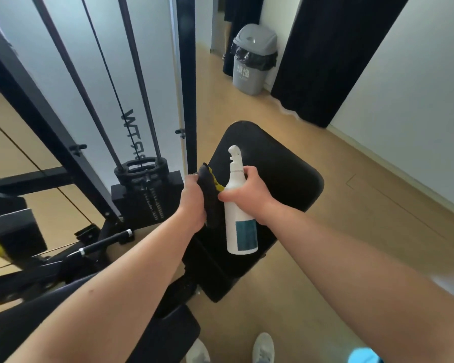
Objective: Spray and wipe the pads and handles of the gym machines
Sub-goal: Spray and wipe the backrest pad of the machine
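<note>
Left fingers (pixel 192 182) clutch crumpled dark cloth (pixel 211 204); right fingers (pixel 250 174) wrap a white cylindrical bottle (pixel 239 227).

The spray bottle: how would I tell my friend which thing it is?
Find the big black pad in the middle of the wooden floor. Over it, the right hand grips a tall white bottle with a teal label. The left hand beside it holds only a dark, crumpled cloth.
</note>
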Demonstrator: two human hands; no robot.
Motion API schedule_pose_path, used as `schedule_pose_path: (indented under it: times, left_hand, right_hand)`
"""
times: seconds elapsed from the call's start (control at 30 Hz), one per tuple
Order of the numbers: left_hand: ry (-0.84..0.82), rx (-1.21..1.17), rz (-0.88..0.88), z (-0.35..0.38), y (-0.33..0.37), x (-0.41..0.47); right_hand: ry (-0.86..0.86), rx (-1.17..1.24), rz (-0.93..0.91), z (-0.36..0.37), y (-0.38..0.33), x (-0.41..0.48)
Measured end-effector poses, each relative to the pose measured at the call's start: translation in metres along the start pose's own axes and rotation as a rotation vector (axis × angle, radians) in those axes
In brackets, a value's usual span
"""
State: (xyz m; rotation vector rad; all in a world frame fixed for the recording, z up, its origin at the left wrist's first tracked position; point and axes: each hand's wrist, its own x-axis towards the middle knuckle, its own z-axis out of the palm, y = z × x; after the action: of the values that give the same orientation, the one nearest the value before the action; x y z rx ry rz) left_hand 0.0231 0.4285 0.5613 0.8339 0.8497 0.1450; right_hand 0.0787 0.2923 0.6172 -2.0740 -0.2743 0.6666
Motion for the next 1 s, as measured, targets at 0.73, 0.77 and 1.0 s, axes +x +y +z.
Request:
schedule_pose_path:
  times: [0.73,0.77,1.0]
  left_hand:
    - [-0.187,0.261,0.241,0.077,-0.053,-0.022]
    - [-0.171,0.268,0.245,0.078,-0.056,-0.021]
    - [-0.022,0.321,0.284,0.074,-0.068,-0.022]
  right_hand:
    - [-0.043,0.126,0.136,-0.092,0.063,-0.072]
    - [-0.05,0.128,0.135,-0.097,0.067,-0.075]
    - [-0.064,0.038,0.13,-0.104,0.077,-0.078]
